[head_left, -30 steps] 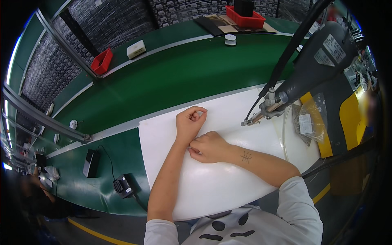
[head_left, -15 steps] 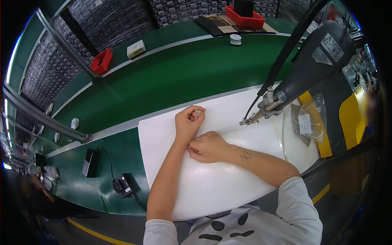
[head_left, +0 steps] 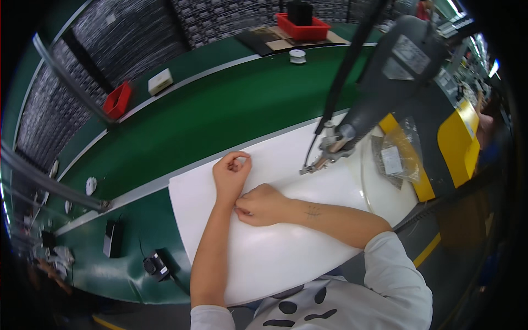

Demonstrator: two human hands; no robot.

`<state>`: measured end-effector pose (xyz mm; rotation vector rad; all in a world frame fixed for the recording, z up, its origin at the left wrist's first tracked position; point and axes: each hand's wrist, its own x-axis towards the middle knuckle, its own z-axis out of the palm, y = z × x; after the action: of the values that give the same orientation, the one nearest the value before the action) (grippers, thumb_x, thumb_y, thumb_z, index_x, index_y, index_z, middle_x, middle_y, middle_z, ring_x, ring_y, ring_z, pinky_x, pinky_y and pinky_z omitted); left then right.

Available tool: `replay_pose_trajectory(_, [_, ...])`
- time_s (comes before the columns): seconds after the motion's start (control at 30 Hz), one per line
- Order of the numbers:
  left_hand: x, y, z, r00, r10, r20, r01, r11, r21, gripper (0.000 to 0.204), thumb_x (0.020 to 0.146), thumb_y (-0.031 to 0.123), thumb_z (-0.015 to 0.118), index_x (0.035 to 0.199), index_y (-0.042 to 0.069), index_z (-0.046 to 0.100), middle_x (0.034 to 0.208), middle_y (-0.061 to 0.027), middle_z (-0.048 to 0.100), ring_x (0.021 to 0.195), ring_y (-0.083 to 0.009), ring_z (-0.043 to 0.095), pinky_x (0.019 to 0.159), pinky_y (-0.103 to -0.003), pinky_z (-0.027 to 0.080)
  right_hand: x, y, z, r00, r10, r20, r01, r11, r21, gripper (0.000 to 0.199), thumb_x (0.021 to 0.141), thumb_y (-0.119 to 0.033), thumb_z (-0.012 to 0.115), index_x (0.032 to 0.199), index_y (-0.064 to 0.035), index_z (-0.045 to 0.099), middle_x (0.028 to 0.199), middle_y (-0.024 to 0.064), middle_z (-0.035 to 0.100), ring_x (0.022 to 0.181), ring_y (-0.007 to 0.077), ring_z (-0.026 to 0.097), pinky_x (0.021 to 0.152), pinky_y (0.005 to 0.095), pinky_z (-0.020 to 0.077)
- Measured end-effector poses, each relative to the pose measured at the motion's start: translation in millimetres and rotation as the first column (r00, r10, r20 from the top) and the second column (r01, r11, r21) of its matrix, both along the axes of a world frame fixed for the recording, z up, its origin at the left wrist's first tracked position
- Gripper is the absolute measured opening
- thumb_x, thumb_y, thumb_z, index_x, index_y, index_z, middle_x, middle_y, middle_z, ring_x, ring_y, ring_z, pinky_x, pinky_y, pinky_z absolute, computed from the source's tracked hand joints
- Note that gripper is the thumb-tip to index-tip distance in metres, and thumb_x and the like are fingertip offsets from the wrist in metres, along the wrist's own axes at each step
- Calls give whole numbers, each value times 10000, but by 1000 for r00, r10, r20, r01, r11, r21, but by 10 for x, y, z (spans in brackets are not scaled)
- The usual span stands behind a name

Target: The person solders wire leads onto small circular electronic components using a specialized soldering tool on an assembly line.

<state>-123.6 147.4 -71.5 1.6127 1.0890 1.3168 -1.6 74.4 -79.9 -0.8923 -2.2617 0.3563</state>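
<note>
My left hand [head_left: 230,171] is above the white sheet [head_left: 300,258], its fingers curled in toward the thumb. Nothing shows inside that curl. Across it comes my right arm, and my right hand [head_left: 262,205] rests against the left wrist with its fingers folded under. Whatever those fingertips may hold is hidden. Just right of both hands, the metal tip [head_left: 311,168] of a dark grey machine arm [head_left: 388,82] hangs over the sheet, apart from my hands.
A clear plastic bag [head_left: 404,154] lies at the sheet's right end. Black devices with a cable, one a small box [head_left: 158,265], sit on the green bench at left. Beyond are a white spool [head_left: 297,56], a pale box [head_left: 160,82] and red bins [head_left: 302,27].
The whole view has shifted, so the bench and machine arm appear farther left. My hands keep nearly the same pose, the right still against the left wrist.
</note>
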Motion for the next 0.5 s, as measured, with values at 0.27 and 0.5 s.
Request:
replay_pose_trajectory(0.27, [8,4,-8,1000,26,2,-26,1000,-1,83,822,-25,711,891,22,717,602,93,416,554,1,352,516,-200,268,25,-30,-22,1000,17,16,-18,997,73,225,837,-195,657,681,-57,572,604,105,613,532,324,612,540,457,500])
replay_pose_trajectory(0.5, [27,-27,5,1000,30,-7,-30,1000,-7,68,829,-20,697,869,34,704,595,94,410,550,1,346,518,-197,264,39,-46,-33,1000,19,16,-21,996,88,246,842,-187,658,660,-53,561,601,108,609,529,324,611,540,453,501])
